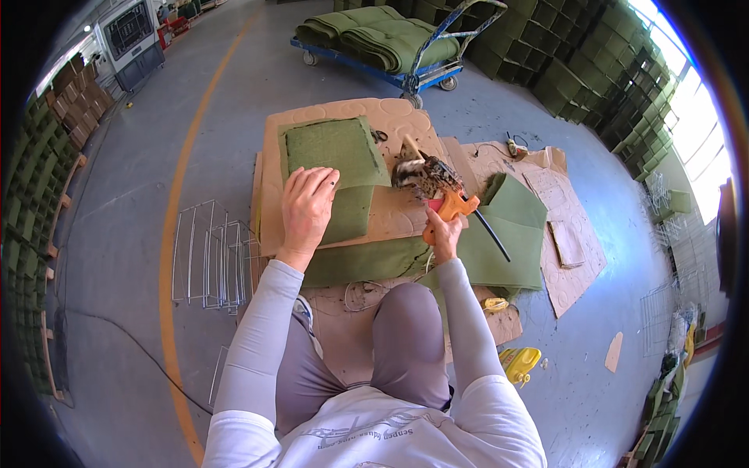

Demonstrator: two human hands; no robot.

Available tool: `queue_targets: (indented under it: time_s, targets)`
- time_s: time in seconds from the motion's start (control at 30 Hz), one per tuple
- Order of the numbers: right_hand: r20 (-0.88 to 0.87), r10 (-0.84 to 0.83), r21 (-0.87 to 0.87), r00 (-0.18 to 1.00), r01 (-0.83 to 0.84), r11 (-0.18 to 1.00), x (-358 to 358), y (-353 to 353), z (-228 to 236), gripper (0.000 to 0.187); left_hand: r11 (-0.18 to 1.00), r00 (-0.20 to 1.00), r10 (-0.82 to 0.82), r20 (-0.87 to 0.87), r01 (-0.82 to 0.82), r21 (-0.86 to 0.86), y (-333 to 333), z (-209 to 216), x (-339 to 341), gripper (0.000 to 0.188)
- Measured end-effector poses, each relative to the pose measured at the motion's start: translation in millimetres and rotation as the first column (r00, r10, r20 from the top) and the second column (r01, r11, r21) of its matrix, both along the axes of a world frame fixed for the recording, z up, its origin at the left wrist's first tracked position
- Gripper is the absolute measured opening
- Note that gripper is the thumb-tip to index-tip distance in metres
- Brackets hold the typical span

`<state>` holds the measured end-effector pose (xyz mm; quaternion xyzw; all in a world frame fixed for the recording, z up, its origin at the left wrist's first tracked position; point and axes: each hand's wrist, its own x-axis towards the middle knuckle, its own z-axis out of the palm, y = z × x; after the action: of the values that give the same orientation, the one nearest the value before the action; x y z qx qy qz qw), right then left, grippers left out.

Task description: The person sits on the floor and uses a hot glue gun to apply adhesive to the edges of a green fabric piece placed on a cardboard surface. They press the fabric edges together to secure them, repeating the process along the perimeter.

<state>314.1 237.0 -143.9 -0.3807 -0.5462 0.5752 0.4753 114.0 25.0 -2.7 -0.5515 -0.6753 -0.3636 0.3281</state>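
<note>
My right hand point(445, 236) grips an orange hot glue gun point(456, 204) by its handle. A black glue stick point(493, 236) sticks out of its rear, toward the lower right. The gun's front end is at a dark, mottled, crusted object point(425, 173), whose kind I cannot make out. My left hand point(309, 207) is over the green fabric panel point(331, 148), fingers bent together, with a small dark spot at the fingertips. That panel has dark lines along its edges and lies on a cardboard-covered work surface point(398, 218). A smaller green piece point(351, 214) lies below it.
More green sheets point(507, 222) lie to the right. Wire frames point(207, 257) stand on the left floor. A yellow container point(519, 363) sits by my right side. Farther off is a blue cart point(421, 78) with folded green fabric; stacked green boxes point(523, 35) stand beyond.
</note>
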Motion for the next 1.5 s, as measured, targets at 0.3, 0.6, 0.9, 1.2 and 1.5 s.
queue_targets:
  time_s: [0.3,0.6,0.9,1.2,1.5]
  targets:
    - [-0.043,0.313,0.042,0.949,-0.311,0.949,0.2,1.4,76.6,0.030,1.000,1.000,-0.001,-0.004,0.001,0.021,1.2,-0.8,0.9,0.026]
    - [0.101,0.466,0.058,0.879,-0.473,0.879,-44.6,24.6,115.7,0.028,0.999,1.000,-0.016,0.027,0.015,0.033,-1.3,-0.4,1.1,0.030]
    - [0.163,0.543,-0.020,0.824,-0.547,0.837,-54.9,39.1,116.4,0.029,0.999,0.999,-0.018,0.037,0.016,0.044,-0.1,-0.8,2.3,0.028]
    - [0.198,0.681,-0.071,0.705,-0.683,0.727,-36.3,48.5,115.2,0.032,0.999,0.999,-0.006,0.048,0.004,0.031,-1.1,-1.0,1.8,0.029]
    - [0.236,0.681,-0.099,0.694,-0.679,0.727,-5.9,38.2,118.6,0.030,1.000,1.000,0.016,0.017,-0.016,0.019,-1.1,2.4,2.9,0.027]
